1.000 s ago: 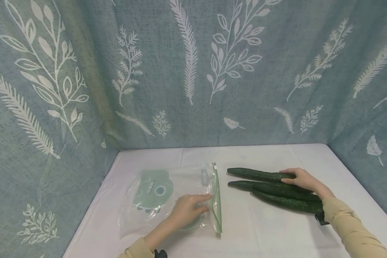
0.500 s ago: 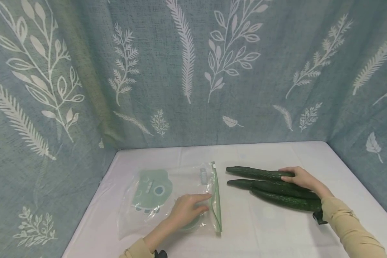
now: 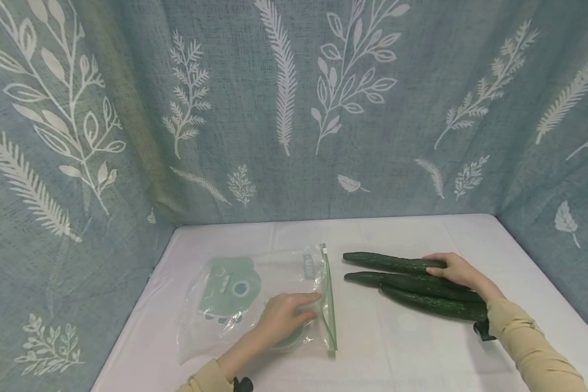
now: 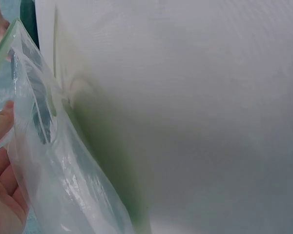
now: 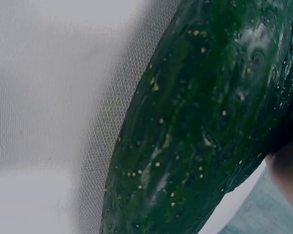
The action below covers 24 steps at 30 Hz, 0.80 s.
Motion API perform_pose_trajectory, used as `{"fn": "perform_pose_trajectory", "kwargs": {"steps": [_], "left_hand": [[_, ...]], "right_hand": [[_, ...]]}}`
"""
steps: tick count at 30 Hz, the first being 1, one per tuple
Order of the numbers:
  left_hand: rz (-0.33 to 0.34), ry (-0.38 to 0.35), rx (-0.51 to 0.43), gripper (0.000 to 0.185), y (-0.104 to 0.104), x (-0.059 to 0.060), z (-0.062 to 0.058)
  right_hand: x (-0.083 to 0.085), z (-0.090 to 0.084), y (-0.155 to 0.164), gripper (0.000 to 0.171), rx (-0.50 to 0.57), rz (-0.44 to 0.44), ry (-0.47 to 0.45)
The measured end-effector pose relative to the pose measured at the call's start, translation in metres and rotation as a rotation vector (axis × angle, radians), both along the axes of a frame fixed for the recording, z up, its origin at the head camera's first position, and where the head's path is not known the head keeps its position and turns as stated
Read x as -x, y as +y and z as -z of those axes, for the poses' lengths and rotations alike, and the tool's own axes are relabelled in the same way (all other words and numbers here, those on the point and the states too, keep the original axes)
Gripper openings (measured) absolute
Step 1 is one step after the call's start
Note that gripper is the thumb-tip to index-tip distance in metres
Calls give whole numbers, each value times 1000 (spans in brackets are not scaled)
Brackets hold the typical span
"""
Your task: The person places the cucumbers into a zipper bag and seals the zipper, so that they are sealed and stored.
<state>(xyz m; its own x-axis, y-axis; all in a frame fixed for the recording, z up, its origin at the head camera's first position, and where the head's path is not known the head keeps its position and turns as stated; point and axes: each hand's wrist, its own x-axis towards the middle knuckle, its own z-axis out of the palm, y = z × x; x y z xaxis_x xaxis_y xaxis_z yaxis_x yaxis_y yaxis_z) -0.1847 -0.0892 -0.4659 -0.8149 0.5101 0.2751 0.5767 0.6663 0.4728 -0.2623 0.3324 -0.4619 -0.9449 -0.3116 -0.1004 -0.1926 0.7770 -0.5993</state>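
left hand (image 4: 1,185): cut off by left wrist frame edge, only fingers showed
cucumber (image 5: 205,122): ends ran out of right wrist frame
bag print (image 3: 227,288): too blurred to read
right palm: hidden against cucumbers

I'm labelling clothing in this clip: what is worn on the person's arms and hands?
Both hands, left hand and right hand, are bare. Long beige sleeves cover both arms to the wrists, and a small dark device sits at each wrist.
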Motion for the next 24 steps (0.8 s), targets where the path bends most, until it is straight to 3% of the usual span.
{"fn": "perform_pose_trajectory", "kwargs": {"steps": [24], "left_hand": [[6,5,-9,39,-5,2,6]], "right_hand": [[-2,9,-6,39,47,22,79]]}}
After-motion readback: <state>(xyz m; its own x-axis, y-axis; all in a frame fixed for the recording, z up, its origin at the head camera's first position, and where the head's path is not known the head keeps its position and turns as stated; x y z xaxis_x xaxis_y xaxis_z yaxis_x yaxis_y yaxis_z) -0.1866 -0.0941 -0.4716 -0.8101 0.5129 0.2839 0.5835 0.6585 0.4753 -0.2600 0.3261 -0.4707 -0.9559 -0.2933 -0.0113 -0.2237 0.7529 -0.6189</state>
